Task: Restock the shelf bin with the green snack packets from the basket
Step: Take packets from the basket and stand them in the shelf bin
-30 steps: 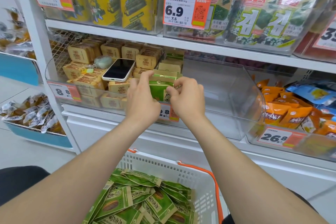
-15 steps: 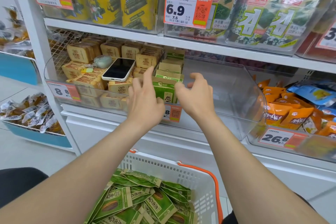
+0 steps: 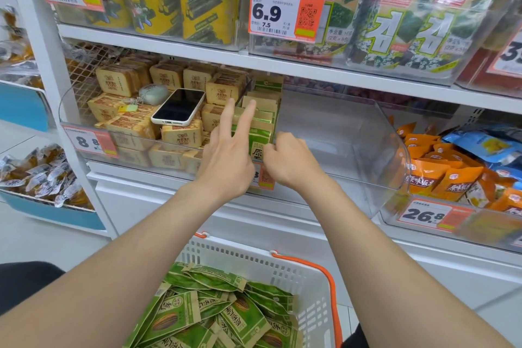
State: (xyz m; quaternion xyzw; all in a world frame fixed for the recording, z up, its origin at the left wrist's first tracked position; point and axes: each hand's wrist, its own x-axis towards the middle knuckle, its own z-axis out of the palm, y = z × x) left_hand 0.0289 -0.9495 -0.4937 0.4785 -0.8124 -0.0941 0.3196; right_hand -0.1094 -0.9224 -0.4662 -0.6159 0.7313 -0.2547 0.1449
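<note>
A row of green snack packets (image 3: pixel 261 133) stands upright at the left side of a clear plastic shelf bin (image 3: pixel 353 133). My left hand (image 3: pixel 228 155) is open, two fingers stretched up against the left face of the row. My right hand (image 3: pixel 291 161) is curled at the front packet's right edge, fingertips touching it; I cannot tell if it grips. Below, a white basket (image 3: pixel 313 285) with orange handles holds several loose green snack packets (image 3: pixel 214 311).
A phone (image 3: pixel 178 107) and a keychain lie on tan wrapped snacks (image 3: pixel 127 85) in the bin to the left. Orange packets (image 3: pixel 440 175) fill the bin to the right. Yellow tins and seaweed packs sit on the shelf above. Price tags hang on the bin fronts.
Both hands let go of the green packet they were setting into the row. The left hand opened with fingers raised; the right hand curled back to the front packet's edge.
</note>
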